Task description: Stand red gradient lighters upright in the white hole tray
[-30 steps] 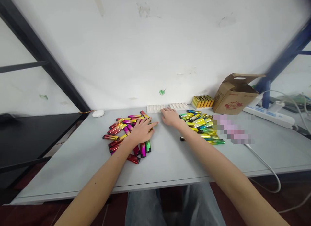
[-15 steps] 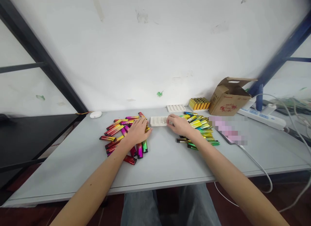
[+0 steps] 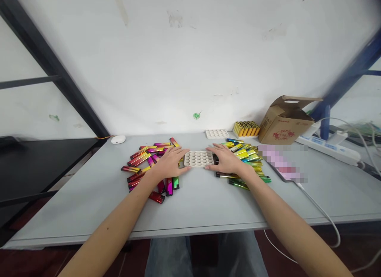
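A white tray with rows of holes lies flat on the table between my hands. My left hand grips its left edge with fingertips and thumb. At the opposite edge, my right hand holds it the same way. Under and beside my left hand spreads a loose pile of shiny red, purple and gold lighters, with a green one by the wrist. Gold, green and blue lighters are heaped around my right hand, which covers part of them. The tray's holes show nothing in them.
At the wall stand a second white holed tray and a tray packed with upright yellow pieces. An open cardboard box, a phone on a cable and a power strip are right. A white case lies left.
The tray has come closer to me. My right hand has shifted from its near right corner to its right side, and my left hand has moved against its left side.
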